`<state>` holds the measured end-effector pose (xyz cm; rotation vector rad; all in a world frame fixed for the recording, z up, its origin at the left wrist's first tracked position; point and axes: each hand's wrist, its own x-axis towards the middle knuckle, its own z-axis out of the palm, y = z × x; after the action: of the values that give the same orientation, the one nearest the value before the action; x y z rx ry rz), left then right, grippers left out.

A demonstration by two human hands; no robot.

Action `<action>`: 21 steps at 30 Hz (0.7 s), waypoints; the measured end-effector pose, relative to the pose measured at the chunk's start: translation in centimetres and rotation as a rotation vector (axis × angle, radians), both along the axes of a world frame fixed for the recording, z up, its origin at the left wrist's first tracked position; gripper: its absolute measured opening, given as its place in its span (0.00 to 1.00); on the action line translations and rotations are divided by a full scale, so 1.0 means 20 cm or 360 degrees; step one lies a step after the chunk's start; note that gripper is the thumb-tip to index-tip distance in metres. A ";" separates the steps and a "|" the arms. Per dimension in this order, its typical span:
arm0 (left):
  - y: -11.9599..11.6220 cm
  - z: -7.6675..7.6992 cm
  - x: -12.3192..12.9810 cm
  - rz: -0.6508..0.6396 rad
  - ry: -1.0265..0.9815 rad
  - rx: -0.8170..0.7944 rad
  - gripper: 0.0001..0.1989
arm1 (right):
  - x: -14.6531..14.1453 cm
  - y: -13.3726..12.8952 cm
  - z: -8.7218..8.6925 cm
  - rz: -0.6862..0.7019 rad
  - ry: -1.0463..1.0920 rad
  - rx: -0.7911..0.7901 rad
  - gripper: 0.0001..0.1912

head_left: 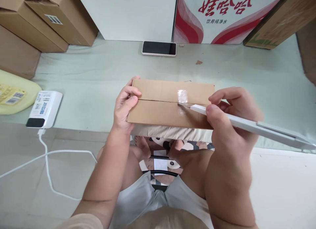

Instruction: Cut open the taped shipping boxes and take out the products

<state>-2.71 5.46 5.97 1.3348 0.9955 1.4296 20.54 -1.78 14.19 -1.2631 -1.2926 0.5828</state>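
Observation:
A flat brown cardboard box [158, 112] lies at the front edge of the covered table, a seam running along its top. Clear tape [182, 96] crosses the seam right of the middle. My left hand [125, 105] grips the box's left end, thumb on top. In my right hand [229, 114] is a white and grey utility knife [261, 126], its blade tip touching the seam at the tape. The fingers of my right hand are wrapped round the knife near the box's right end.
A phone [159, 48] lies behind the box. Cartons [66, 18] stand at the back left, a white printed box [222, 25] at the back right. A white power bank [45, 107] with a cable and a yellow bottle [14, 94] are at the left.

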 end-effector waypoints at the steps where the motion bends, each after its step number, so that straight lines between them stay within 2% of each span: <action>1: 0.00 0.00 0.00 0.0016 0.0009 0.0001 0.19 | 0.00 0.00 -0.01 -0.0026 0.0041 0.0027 0.02; 8: 0.00 0.00 0.00 -0.0012 -0.0025 0.0011 0.19 | -0.01 0.04 -0.05 -0.0124 0.0224 0.0246 0.06; 14: -0.01 0.02 0.02 0.0037 -0.0018 -0.0052 0.19 | -0.01 0.04 -0.09 -0.0245 0.0270 0.0283 0.05; 19: -0.02 0.05 0.04 0.0089 -0.0065 -0.0086 0.13 | 0.08 0.05 -0.07 -0.0122 0.0603 0.0369 0.06; 21: -0.02 0.05 0.04 0.0100 -0.0052 -0.0104 0.12 | 0.13 0.03 -0.07 -0.0199 0.0711 0.0370 0.06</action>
<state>-1.86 5.14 7.05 1.2388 1.0616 1.4494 23.24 -1.16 12.87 -0.9459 -0.8734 0.5678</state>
